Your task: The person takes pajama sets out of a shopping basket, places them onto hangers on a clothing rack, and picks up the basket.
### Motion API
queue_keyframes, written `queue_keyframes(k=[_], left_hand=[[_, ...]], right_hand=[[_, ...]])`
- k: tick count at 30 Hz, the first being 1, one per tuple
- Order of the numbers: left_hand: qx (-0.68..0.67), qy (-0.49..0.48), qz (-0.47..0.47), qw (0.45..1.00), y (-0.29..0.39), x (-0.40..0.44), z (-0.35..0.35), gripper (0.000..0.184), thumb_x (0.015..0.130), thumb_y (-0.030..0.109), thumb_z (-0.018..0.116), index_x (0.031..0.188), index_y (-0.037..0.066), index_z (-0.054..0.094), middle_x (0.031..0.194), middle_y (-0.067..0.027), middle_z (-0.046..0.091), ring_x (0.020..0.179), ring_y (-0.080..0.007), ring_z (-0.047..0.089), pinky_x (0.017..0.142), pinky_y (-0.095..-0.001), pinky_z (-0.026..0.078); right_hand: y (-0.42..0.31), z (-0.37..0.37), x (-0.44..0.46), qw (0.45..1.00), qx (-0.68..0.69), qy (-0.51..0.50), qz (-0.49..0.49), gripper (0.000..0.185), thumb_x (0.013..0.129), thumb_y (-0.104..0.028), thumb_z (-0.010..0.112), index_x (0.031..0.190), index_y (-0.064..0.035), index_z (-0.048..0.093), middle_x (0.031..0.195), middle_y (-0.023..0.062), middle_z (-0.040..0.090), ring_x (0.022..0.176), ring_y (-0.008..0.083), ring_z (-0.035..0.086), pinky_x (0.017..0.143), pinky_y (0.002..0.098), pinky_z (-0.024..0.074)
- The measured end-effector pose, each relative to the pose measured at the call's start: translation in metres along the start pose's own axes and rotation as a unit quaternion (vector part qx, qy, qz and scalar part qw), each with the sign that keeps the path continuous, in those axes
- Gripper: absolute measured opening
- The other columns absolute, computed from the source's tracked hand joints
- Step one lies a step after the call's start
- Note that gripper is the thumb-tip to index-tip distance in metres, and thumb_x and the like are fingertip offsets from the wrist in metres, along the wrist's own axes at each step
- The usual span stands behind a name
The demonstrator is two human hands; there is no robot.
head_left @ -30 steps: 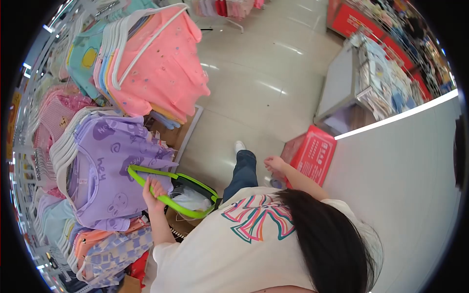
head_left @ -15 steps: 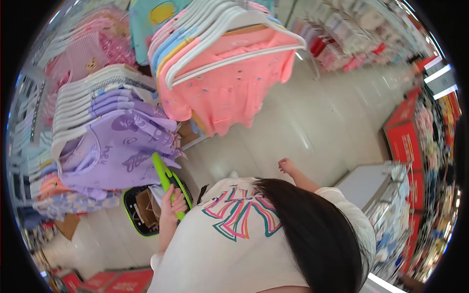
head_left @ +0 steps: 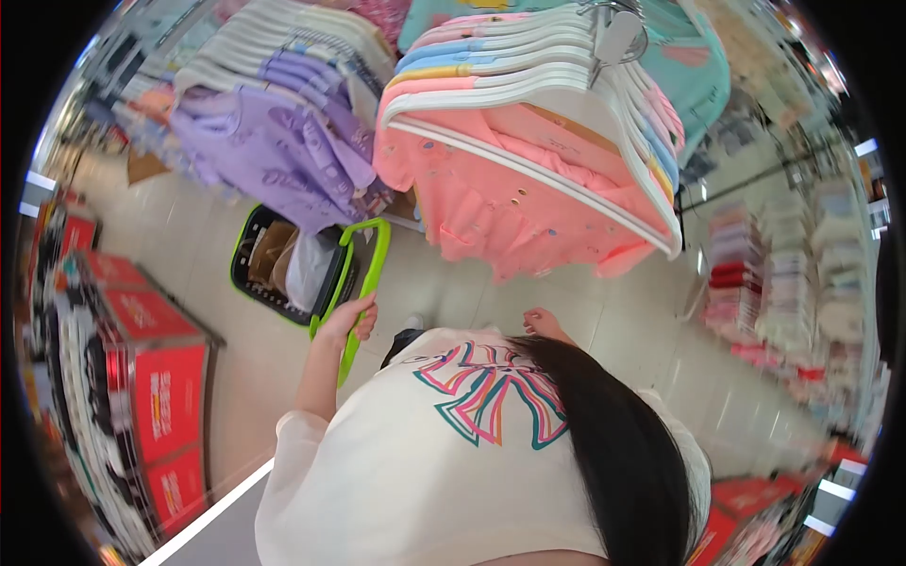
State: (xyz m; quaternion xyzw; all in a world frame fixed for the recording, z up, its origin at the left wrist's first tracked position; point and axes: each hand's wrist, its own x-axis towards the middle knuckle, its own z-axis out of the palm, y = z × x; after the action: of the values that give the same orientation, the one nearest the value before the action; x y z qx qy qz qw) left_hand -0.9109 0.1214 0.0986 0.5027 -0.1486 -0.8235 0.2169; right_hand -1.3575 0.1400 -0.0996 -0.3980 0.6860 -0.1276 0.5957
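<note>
My left hand [head_left: 347,319] is wrapped round the green handle [head_left: 376,264] of a black shopping basket [head_left: 247,283] with a green rim. Inside the basket lie a white plastic bag [head_left: 310,269] and something brown [head_left: 269,253]. My right hand [head_left: 545,324] hangs low in front of my body, fingers curled, below a rack of coral pink tops [head_left: 510,203] on white hangers; whether it holds anything is too small to tell. Purple printed shirts [head_left: 274,151] hang just beyond the basket.
Red-panelled display bins [head_left: 170,401] with clothing stand at the left. Small packaged goods [head_left: 736,283] hang on a rack at the right. Behind the coral tops is a mint green garment [head_left: 703,85]. Tiled floor [head_left: 642,321] runs between the displays.
The view has turned to the right, so the coral tops now hang in front of me and the purple shirts sit farther up and left. The basket, still held, has swung into fuller view.
</note>
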Motion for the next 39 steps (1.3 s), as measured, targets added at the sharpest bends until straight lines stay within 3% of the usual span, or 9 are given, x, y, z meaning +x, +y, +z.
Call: queue_keyframes(k=[6, 11, 15, 18, 23, 26, 30, 34, 39], left_hand=[[0.025, 0.036, 0.044, 0.998, -0.029, 0.005, 0.075, 0.042, 0.089, 0.048, 0.046, 0.065, 0.014, 0.039, 0.05, 0.0062, 0.031, 0.038, -0.0047, 0.028, 0.037, -0.0196, 0.024], [0.021, 0.024, 0.064, 0.997, -0.046, -0.007, 0.123, 0.04, 0.089, 0.047, 0.047, 0.068, 0.013, 0.042, 0.051, 0.0066, 0.033, 0.039, -0.0047, 0.031, 0.038, -0.0203, 0.026], [0.05, 0.029, 0.097, 0.994, -0.05, -0.017, 0.148, 0.035, 0.088, 0.041, 0.052, 0.072, 0.01, 0.047, 0.053, 0.0049, 0.041, 0.04, -0.0058, 0.039, 0.039, -0.0207, 0.03], [0.107, 0.058, 0.133, 0.984, -0.054, -0.021, 0.158, 0.029, 0.085, 0.033, 0.059, 0.074, 0.008, 0.05, 0.055, 0.0033, 0.046, 0.042, -0.0059, 0.043, 0.04, -0.0208, 0.033], [0.14, 0.072, 0.203, 0.966, -0.055, -0.038, 0.181, 0.019, 0.081, 0.022, 0.064, 0.077, 0.006, 0.055, 0.058, 0.0018, 0.048, 0.043, -0.0055, 0.045, 0.041, -0.0208, 0.034], [0.227, 0.173, 0.238, 0.928, -0.065, -0.05, 0.177, 0.021, 0.078, 0.022, 0.064, 0.085, 0.004, 0.056, 0.064, -0.003, 0.055, 0.05, -0.0113, 0.052, 0.048, -0.0244, 0.041], [0.427, 0.412, 0.288, 0.752, -0.091, -0.071, 0.169, 0.029, 0.074, 0.026, 0.065, 0.093, 0.006, 0.057, 0.072, -0.0125, 0.061, 0.062, -0.0267, 0.061, 0.056, -0.0334, 0.048], [0.374, 0.553, 0.264, 0.696, -0.119, -0.088, 0.14, 0.03, 0.077, 0.027, 0.065, 0.097, 0.006, 0.059, 0.072, -0.0157, 0.061, 0.068, -0.033, 0.06, 0.059, -0.0363, 0.046], [0.234, 0.562, 0.321, 0.726, -0.141, -0.089, 0.09, 0.025, 0.08, 0.019, 0.063, 0.1, 0.004, 0.057, 0.086, -0.0176, 0.061, 0.077, -0.0358, 0.059, 0.065, -0.0384, 0.046]], right_hand=[[0.021, -0.072, -0.003, 0.987, -0.156, -0.015, -0.024, 0.024, 0.082, -0.024, 0.057, 0.096, -0.0058, 0.06, 0.079, 0.0071, 0.064, 0.064, 0.014, 0.061, 0.056, 0.0272, 0.049], [-0.031, -0.054, -0.02, 0.951, -0.136, -0.065, -0.271, 0.028, 0.082, -0.021, 0.06, 0.104, -0.0039, 0.059, 0.08, 0.0087, 0.064, 0.072, 0.0168, 0.062, 0.069, 0.0277, 0.0494], [-0.145, -0.026, -0.106, 0.92, -0.105, -0.065, -0.372, 0.039, 0.078, -0.015, 0.064, 0.113, -0.0051, 0.052, 0.107, 0.014, 0.057, 0.095, 0.0229, 0.057, 0.081, 0.0327, 0.0455], [-0.185, -0.01, -0.132, 0.731, -0.16, 0.059, -0.661, 0.044, 0.076, -0.017, 0.066, 0.116, -0.0089, 0.051, 0.124, 0.0142, 0.045, 0.114, 0.03, 0.044, 0.092, 0.0401, 0.0368], [-0.218, 0.011, -0.147, 0.674, -0.263, 0.0, -0.69, 0.049, 0.074, -0.021, 0.068, 0.12, -0.0163, 0.052, 0.132, 0.0121, 0.039, 0.121, 0.0347, 0.033, 0.098, 0.0446, 0.0286], [-0.22, 0.02, -0.139, 0.669, -0.284, 0.002, -0.687, 0.047, 0.074, -0.019, 0.067, 0.119, -0.0183, 0.054, 0.132, 0.0114, 0.039, 0.12, 0.0343, 0.034, 0.097, 0.0439, 0.0293], [-0.232, 0.043, -0.132, 0.655, -0.287, 0.054, -0.697, 0.042, 0.074, -0.017, 0.066, 0.115, -0.0174, 0.057, 0.13, 0.0104, 0.041, 0.117, 0.0338, 0.036, 0.095, 0.0434, 0.0308], [-0.262, 0.077, -0.118, 0.625, -0.272, 0.11, -0.723, 0.036, 0.073, -0.013, 0.066, 0.109, -0.0161, 0.06, 0.118, 0.0053, 0.05, 0.108, 0.0286, 0.043, 0.089, 0.042, 0.0343], [-0.315, 0.129, -0.078, 0.605, -0.287, 0.041, -0.741, 0.029, 0.071, -0.008, 0.065, 0.098, -0.0135, 0.061, 0.101, 0.001, 0.057, 0.098, 0.0243, 0.049, 0.082, 0.0387, 0.0374]])
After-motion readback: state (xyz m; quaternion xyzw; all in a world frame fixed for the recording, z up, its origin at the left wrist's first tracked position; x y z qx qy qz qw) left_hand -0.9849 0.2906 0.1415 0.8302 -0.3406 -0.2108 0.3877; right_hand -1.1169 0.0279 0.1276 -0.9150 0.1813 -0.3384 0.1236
